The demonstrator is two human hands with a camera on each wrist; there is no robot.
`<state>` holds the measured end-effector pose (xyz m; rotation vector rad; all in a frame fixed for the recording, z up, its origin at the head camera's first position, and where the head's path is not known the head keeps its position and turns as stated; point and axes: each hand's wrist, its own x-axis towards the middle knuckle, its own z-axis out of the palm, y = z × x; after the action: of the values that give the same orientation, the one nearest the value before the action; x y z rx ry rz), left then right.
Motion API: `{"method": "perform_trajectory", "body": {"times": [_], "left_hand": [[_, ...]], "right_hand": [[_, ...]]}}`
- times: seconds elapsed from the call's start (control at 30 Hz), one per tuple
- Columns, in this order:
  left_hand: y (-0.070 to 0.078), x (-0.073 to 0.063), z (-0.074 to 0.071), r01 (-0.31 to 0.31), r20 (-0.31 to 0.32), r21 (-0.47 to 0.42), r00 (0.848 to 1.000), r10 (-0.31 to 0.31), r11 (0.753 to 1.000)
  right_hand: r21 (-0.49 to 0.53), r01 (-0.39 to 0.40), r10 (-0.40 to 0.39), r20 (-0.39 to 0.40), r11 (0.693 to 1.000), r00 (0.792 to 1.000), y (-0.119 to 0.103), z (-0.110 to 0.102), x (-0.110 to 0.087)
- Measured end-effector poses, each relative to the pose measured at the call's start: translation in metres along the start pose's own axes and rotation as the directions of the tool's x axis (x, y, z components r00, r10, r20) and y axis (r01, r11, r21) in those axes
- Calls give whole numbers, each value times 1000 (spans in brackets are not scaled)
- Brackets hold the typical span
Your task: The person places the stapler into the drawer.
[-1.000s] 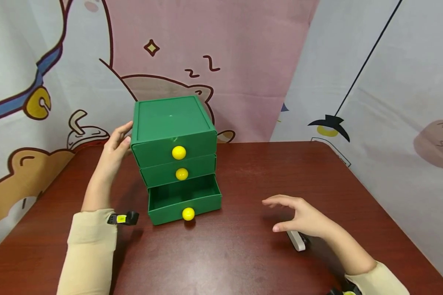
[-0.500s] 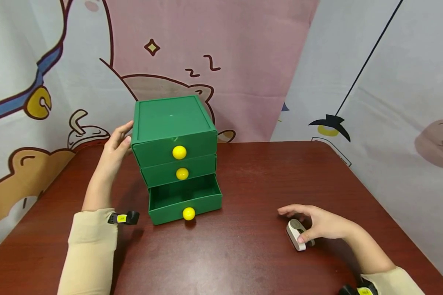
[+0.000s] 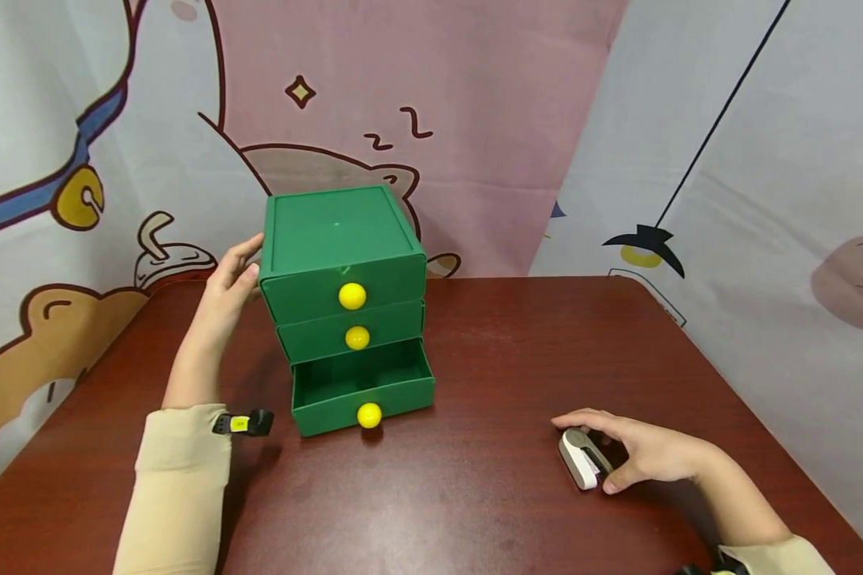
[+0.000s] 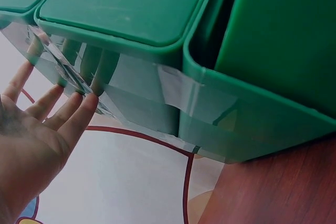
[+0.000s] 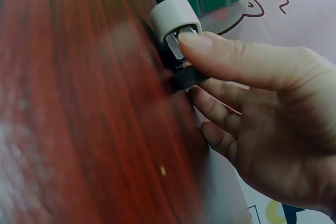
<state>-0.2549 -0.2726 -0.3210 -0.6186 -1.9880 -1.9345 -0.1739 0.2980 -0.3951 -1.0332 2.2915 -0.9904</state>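
A small green drawer cabinet (image 3: 338, 231) with yellow round knobs stands left of centre; its bottom drawer (image 3: 363, 399) is pulled out and looks bare inside. My left hand (image 3: 223, 299) rests against the cabinet's left side, fingers extended, with fingertips on the clear side wall in the left wrist view. At the right, a white and grey stapler (image 3: 581, 459) lies on the table. My right hand (image 3: 647, 447) arches around it, index finger past its far end and thumb at its near end. In the right wrist view the thumb overlaps the stapler's opening.
The dark red wooden table (image 3: 460, 495) carries both things. Behind it hangs a cartoon-printed curtain (image 3: 489, 160), close to the table's back edge and along the right side.
My right hand has moved right and down to the stapler, and its thumb has shifted from over the stapler to its near end. My left hand and the cabinet stay put.
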Motion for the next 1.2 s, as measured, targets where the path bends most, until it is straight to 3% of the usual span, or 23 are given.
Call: {"method": "perform_trajectory", "body": {"times": [0.23,0.43,0.63,0.97,1.2], "left_hand": [[0,1,0,-7,0,5,1000,7,1000],[1,0,1,1,-1,19,1000,0,1000],[2,0,1,7,-6,30,1000,-7,1000],[2,1,2,10,-11,21,1000,-10,1000],[2,0,1,17,-12,30,1000,-17,999]], "right_hand": [[-45,-14,12,-36,999,999,-1,1,2],[-30,33,-35,-86,999,996,2,4,9],[-10,52,-52,-174,999,983,6,13,23],[-56,57,-74,-378,997,923,-1,35,57],[-68,-27,-11,-511,997,860,-15,41,80]]}}
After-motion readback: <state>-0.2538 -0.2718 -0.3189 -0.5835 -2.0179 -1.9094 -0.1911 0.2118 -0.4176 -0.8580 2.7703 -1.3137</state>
